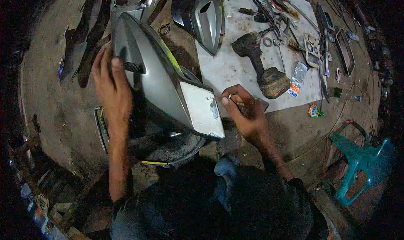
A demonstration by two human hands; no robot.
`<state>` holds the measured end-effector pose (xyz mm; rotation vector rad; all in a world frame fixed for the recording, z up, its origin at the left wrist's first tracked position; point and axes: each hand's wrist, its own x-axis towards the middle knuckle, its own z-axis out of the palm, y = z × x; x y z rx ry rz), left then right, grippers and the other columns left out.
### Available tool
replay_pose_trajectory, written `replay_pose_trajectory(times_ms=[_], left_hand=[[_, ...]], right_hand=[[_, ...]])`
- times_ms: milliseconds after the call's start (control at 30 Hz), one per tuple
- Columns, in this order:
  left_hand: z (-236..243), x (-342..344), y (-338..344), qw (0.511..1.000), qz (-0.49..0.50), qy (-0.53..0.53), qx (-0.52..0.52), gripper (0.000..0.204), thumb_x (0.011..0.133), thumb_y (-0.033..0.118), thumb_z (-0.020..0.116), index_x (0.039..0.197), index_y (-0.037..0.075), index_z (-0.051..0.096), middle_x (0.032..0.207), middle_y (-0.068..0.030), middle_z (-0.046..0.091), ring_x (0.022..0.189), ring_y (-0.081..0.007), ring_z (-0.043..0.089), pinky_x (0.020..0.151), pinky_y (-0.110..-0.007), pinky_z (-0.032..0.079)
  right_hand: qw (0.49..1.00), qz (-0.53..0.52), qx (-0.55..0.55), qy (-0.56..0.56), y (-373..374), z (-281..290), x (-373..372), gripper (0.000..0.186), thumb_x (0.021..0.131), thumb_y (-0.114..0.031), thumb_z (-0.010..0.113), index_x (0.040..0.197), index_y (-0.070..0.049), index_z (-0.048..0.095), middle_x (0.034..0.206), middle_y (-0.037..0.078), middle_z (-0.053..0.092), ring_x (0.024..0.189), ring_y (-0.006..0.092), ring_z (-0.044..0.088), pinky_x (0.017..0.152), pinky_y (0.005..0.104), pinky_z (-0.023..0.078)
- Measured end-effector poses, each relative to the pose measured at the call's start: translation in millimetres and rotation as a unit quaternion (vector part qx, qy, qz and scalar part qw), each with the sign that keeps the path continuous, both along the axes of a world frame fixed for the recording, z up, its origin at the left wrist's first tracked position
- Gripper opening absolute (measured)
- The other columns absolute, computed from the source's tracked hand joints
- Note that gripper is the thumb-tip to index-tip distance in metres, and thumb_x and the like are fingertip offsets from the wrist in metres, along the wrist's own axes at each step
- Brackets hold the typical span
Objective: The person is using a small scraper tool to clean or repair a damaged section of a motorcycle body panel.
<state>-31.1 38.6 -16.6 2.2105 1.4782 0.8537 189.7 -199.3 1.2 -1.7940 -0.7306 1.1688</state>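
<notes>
Grey panel sat left of center, white patch on its near right end. Left hand lay against the panel's left side, fingers loosely spread. Right hand was curled just beside the patch's right edge; couldn't tell what, if anything, it pinched. Cordless drill lay farther right on a stained white sheet.

Dim, grainy; rim dark, warped (fisheye).
</notes>
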Motion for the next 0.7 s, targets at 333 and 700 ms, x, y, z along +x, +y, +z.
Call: replay_pose_trajectory(times_ms=[333,700], left_hand=[[6,40,-78,0.970,-0.175,0.160,0.054,0.038,0.096,0.033,0.062,0.132,0.025,0.073,0.164,-0.0091,0.044,0.159,-0.0384,0.025,0.124,-0.072,0.007],[3,46,-80,0.975,-0.162,0.139,0.053,0.033,0.095,0.030,0.061,0.124,0.025,0.076,0.161,-0.0063,0.048,0.157,-0.0377,0.030,0.125,-0.070,0.008]], right_hand=[[0.990,0.034,0.066,-0.118,14,-18,6,0.017,0.103,-0.018,0.068,0.109,-0.002,0.066,0.098,0.014,0.072,0.093,0.0211,0.070,0.084,0.0360,0.055],[0.985,0.054,0.088,-0.135,9,-20,8,0.017,0.105,-0.018,0.065,0.113,-0.003,0.067,0.103,0.009,0.070,0.094,0.0183,0.068,0.081,0.0337,0.052]])
